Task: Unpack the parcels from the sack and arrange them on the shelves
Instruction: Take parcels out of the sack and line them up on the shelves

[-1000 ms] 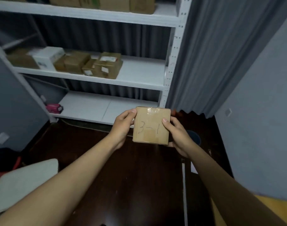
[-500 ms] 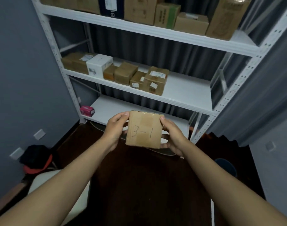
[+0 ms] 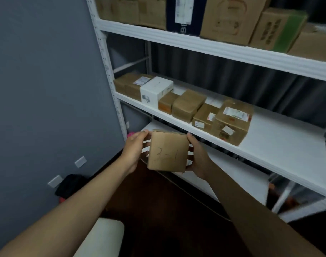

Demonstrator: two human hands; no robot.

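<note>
— Head view: where is the cardboard parcel (image 3: 168,152) marked "3-1" seen?

— It is held up between both hands, in front of the white shelving unit (image 3: 210,47), below the front edge of the middle shelf (image 3: 281,145) and over the lowest shelf.

— How is it gripped?

— The left hand (image 3: 135,152) is curled round its left edge, thumb at the top corner, fingers behind. The right hand (image 3: 197,158) is wrapped round the right edge in the same way. The written face is turned toward the camera.

— What is stored on the shelves?

— A row of brown boxes and a white box (image 3: 155,89) is seen on the middle shelf; larger cartons (image 3: 230,17) are lined up on the shelf above.
</note>
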